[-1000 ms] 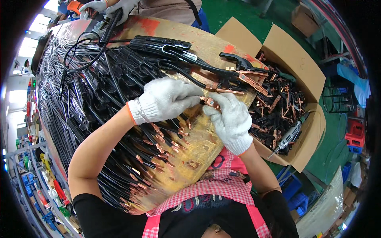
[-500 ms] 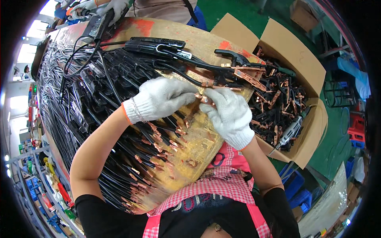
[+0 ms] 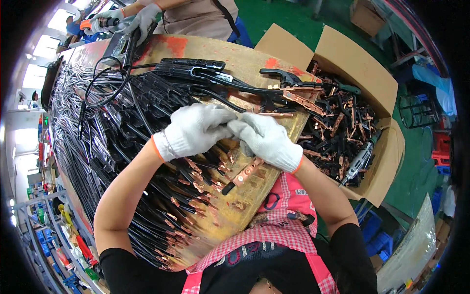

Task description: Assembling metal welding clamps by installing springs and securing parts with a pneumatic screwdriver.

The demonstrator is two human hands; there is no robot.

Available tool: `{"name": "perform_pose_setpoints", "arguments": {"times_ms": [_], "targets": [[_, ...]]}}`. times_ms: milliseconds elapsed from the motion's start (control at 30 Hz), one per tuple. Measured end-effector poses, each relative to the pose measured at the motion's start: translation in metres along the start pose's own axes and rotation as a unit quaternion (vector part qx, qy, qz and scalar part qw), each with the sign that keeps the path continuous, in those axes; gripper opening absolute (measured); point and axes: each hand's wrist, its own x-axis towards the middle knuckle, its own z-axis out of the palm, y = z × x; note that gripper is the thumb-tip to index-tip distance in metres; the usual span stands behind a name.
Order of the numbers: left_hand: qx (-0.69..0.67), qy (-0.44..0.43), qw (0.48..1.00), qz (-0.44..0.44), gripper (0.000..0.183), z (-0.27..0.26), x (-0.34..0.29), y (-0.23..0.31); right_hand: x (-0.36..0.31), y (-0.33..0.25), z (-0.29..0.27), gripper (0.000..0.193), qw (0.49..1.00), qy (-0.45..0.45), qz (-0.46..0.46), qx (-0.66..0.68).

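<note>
Drawn together since half a second earlier, my left hand [image 3: 196,131] and right hand [image 3: 268,141] met above the counter [image 3: 203,49]. My left fingers were curled, contents hidden; rightward, a black-tipped copper clamp arm [image 3: 244,174] newly showed below my bent right fingers, whose grip on it I couldn't tell.

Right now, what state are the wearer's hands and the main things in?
Left hand: gloved, fingers bent, grip hidden.
Right hand: gloved, fingers bent, close to the left's.
Copper piece: slanted, partly hidden by the right hand.
Black cables: massed together, copper ends showing.
Box: flaps open, holding many jumbled parts.
Grey tool: slanted inside the box.
</note>
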Motion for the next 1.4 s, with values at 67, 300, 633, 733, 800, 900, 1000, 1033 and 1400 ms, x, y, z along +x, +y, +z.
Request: {"name": "perform_pose_setpoints", "arguments": {"times_ms": [67,300,633,733,800,900,1000,1033,1400], "targets": [[-0.056,-0.035,0.997,0.033,0.026,-0.006,0.004,-0.006,-0.005,0.006,0.001,0.036,0.994,0.032,-0.061,-0.086],[-0.219,-0.115,0.968,-0.045,0.027,-0.008,0.013,-0.015,-0.041,0.03,-0.013,0.032,0.982,0.187,-0.018,0.017],[-0.269,-0.137,0.949,-0.095,0.029,-0.013,0.017,-0.012,-0.071,0.01,-0.037,0.043,0.998,-0.043,0.046,0.02],[-0.247,-0.133,0.957,-0.078,0.029,-0.01,0.017,-0.015,-0.069,0.02,-0.035,0.046,0.999,0.008,-0.052,0.007],[-0.225,-0.127,0.963,-0.07,0.028,-0.011,0.016,-0.014,-0.068,0.016,-0.036,0.044,0.998,0.036,-0.052,-0.031],[-0.248,-0.123,0.957,-0.085,0.027,-0.012,0.014,-0.01,-0.059,0.016,-0.022,0.039,0.959,0.15,-0.102,-0.218],[-0.261,-0.115,0.954,-0.091,0.026,-0.011,0.013,-0.008,-0.047,0.02,-0.008,0.034,0.904,0.201,-0.161,-0.34],[-0.256,-0.108,0.957,-0.083,0.025,-0.011,0.012,-0.008,-0.043,0.02,-0.005,0.034,0.893,0.208,-0.17,-0.36],[-0.174,-0.104,0.978,-0.048,0.026,-0.014,0.007,-0.005,-0.022,0.026,0.006,0.033,0.88,0.245,-0.264,-0.309]]}}
